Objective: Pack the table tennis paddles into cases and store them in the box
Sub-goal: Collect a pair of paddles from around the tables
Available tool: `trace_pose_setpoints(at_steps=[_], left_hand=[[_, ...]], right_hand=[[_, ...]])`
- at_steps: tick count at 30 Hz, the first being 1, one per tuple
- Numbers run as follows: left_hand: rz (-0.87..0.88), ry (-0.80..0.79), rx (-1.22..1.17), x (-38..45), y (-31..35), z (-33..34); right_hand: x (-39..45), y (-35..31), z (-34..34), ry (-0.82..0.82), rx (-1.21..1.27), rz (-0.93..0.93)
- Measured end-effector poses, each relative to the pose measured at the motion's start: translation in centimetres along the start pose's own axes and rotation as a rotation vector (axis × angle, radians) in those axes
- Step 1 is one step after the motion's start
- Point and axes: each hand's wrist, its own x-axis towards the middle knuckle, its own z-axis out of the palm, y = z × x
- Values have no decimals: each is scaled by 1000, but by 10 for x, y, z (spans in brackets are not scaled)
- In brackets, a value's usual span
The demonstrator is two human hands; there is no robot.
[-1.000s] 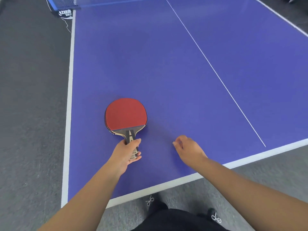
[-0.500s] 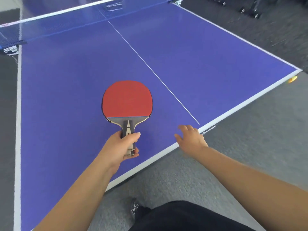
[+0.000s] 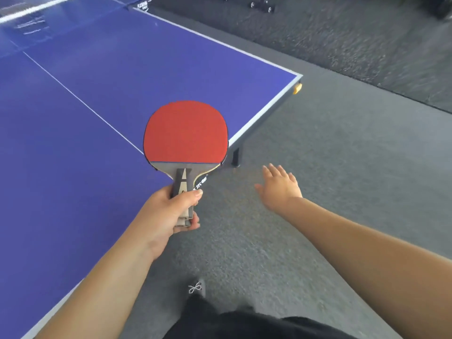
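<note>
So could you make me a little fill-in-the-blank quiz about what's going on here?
1. The left hand holds the paddle by its ____.
2. The paddle's upward face is ____.
3. The right hand, holding nothing, hangs over the grey ____.
4. The table top is ____.

Missing words: handle; red; floor; blue

Indoor table-tennis / rec room. Evidence: full-size blue table tennis table [image 3: 102,77] w/ white edge lines and centre line; net [image 3: 36,23] across far end, w/ clamp post at the side. Floor [image 3: 330,167] is grey carpet-type covering, wall-to-wall in view. Castered frame [image 3: 261,3] stands on the floor beyond the table, top of view; type cannot be told. Orange fitting [image 3: 297,88] sits under the near table corner.
</note>
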Motion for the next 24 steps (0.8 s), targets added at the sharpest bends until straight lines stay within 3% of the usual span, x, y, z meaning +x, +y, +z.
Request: trace_pose_setpoints(at_steps=[6,13,24], left_hand=[[-24,-99,42,37,26,44],[22,-181,134,121,80,81],[26,-277,113,222,153,172]], right_hand=[[23,60,-7,-2,20,98],[85,100,-42,119,39,133],[170,176,-89,167,61,208]])
